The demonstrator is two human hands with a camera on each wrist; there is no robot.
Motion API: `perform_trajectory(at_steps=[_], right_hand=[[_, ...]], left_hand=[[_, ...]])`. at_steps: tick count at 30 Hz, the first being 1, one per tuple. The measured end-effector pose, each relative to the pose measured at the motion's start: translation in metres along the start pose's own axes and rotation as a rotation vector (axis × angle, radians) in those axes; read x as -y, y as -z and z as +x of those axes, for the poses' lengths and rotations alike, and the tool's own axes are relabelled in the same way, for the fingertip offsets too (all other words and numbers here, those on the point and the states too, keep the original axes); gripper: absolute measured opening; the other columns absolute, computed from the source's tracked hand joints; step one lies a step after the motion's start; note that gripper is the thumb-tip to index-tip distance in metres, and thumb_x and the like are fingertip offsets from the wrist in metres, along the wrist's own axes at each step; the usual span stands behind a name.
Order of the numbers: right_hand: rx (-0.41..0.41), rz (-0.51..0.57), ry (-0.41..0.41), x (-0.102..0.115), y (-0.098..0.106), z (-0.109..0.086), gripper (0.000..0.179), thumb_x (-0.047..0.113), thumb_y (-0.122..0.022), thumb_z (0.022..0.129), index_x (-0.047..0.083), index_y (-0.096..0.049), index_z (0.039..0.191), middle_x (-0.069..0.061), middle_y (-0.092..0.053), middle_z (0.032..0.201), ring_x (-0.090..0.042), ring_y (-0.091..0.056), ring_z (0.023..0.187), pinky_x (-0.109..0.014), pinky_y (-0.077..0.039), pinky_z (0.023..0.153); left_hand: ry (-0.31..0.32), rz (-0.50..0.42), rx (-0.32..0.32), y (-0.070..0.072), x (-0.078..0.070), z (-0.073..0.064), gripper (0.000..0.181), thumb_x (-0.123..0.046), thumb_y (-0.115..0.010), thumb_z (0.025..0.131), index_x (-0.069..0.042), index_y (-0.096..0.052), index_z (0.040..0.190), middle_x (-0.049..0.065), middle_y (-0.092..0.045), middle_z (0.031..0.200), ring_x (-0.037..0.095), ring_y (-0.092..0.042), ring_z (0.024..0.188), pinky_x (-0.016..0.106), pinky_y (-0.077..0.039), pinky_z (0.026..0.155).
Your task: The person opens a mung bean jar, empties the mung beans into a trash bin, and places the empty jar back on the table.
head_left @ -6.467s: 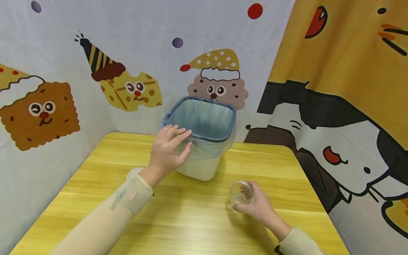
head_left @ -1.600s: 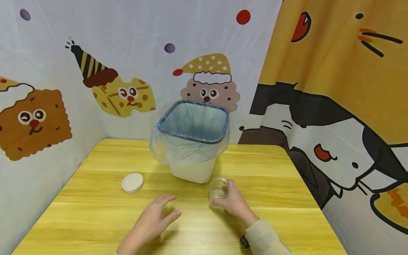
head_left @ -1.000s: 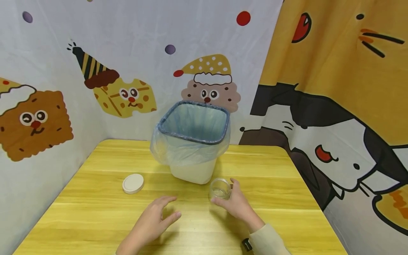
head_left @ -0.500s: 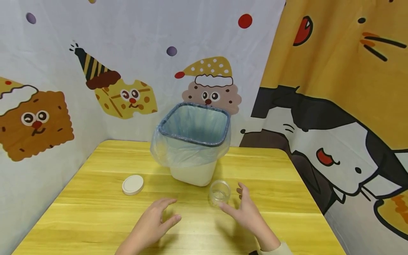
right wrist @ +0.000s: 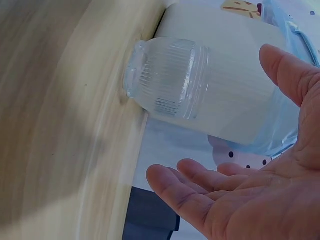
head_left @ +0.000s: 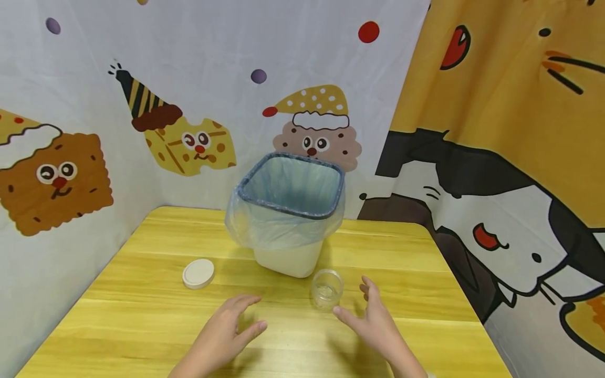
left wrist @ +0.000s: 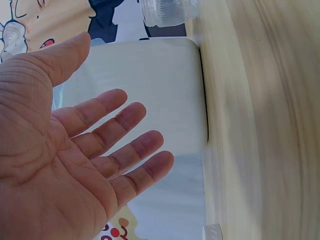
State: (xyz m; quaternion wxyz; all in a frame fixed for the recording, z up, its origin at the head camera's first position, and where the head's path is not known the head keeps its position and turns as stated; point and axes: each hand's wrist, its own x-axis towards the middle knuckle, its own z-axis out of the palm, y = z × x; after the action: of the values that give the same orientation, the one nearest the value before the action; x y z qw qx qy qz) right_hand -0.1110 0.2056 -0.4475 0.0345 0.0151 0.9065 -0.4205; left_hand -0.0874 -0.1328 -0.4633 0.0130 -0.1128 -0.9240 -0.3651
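A clear ribbed jar (head_left: 327, 290) without a lid stands upright on the table, just in front of a white bin (head_left: 288, 257) lined with a bluish plastic bag (head_left: 279, 226). My right hand (head_left: 378, 325) is beside the jar on its right, fingers spread and apart from it. The right wrist view shows a gap between the jar (right wrist: 170, 77) and that hand (right wrist: 250, 195). My left hand (head_left: 219, 331) hovers over the table at the left front, holding nothing. Its fingers (left wrist: 135, 150) look loosely extended. A round white lid (head_left: 198, 273) lies flat beyond it.
The yellow wood-grain table (head_left: 142, 315) carries these things. Behind it hangs a pale cloth (head_left: 208, 63) with cartoon prints, and a yellow cartoon curtain (head_left: 491, 105) hangs at the right. The bin stands near the table's back edge.
Earlier my left hand was at the bin's bag rim; it came down to the table front. My right hand set the jar closer to the bin, released it and drew back to the right.
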Motion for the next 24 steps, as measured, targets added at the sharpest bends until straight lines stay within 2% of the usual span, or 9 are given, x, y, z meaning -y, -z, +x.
perform_trajectory(at_steps=[6, 13, 24], right_hand=[[0.003, 0.004, -0.01, -0.005, 0.001, -0.004, 0.116, 0.055, -0.082, 0.09, 0.003, -0.015, 0.168, -0.031, -0.035, 0.168, -0.057, -0.047, 0.145, -0.068, -0.049, 0.113], [0.018, -0.02, -0.023, -0.013, 0.002, -0.006, 0.117, 0.059, -0.081, 0.09, 0.001, -0.015, 0.168, -0.032, -0.035, 0.168, -0.058, -0.043, 0.148, -0.07, -0.049, 0.111], [0.024, -0.049, -0.043, -0.026, 0.003, -0.007, 0.115, 0.056, -0.08, 0.092, -0.002, -0.016, 0.167, -0.036, -0.036, 0.165, -0.059, -0.048, 0.143, -0.07, -0.05, 0.11]], left_hand=[[0.002, 0.001, 0.004, 0.0, 0.0, -0.001, 0.062, -0.057, -0.073, 0.097, -0.015, -0.067, 0.142, 0.013, -0.062, 0.153, 0.028, -0.067, 0.123, 0.054, -0.06, 0.101], [-0.006, 0.011, -0.006, -0.001, 0.002, -0.001, 0.06, -0.056, -0.074, 0.097, -0.015, -0.068, 0.141, 0.012, -0.063, 0.151, 0.031, -0.064, 0.133, 0.054, -0.058, 0.105], [-0.007, 0.038, -0.01, -0.002, 0.007, -0.002, 0.057, -0.051, -0.076, 0.097, -0.016, -0.067, 0.141, 0.007, -0.064, 0.15, 0.032, -0.06, 0.139, 0.056, -0.054, 0.11]])
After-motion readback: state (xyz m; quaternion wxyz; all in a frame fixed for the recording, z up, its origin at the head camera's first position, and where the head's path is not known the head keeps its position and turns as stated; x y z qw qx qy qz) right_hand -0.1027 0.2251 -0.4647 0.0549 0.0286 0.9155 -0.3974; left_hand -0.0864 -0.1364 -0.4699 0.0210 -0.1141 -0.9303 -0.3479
